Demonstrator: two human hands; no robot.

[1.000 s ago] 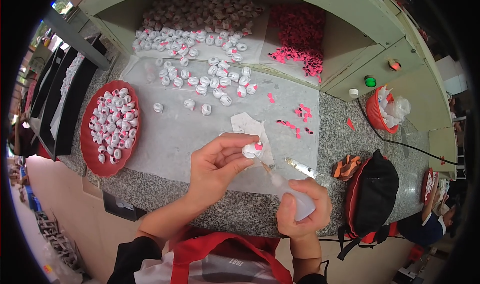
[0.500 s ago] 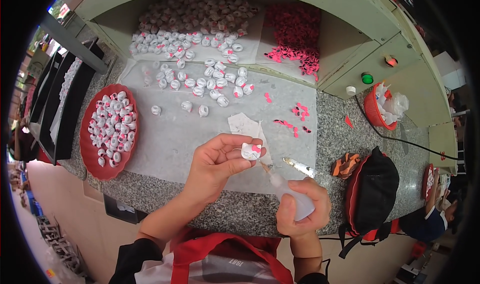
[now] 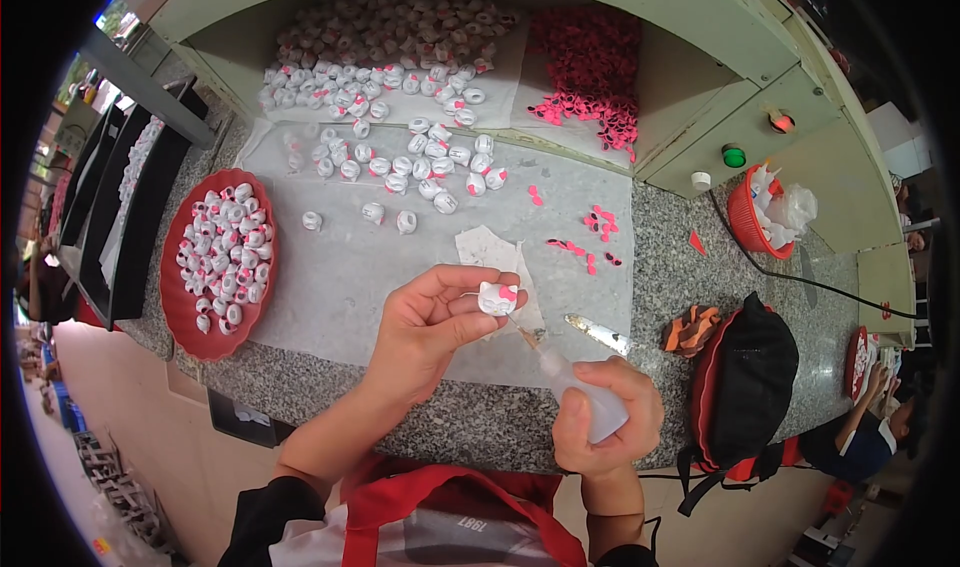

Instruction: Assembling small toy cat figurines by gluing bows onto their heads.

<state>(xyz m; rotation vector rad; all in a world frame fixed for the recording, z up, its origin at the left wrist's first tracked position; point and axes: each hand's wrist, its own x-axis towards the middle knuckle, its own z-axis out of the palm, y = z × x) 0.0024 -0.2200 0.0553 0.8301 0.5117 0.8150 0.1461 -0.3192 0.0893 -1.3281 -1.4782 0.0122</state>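
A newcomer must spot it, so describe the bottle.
Find the speckled counter, then the right hand at its near edge. That hand grips the bottle, its thin spout aimed toward the white piece in the left hand. A translucent body sets it apart from the opaque piece and the flat strip nearby.

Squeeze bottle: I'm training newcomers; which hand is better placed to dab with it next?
Probably the right hand: it grips the squeeze bottle, nozzle pointing toward the white head, which the left hand pinches.
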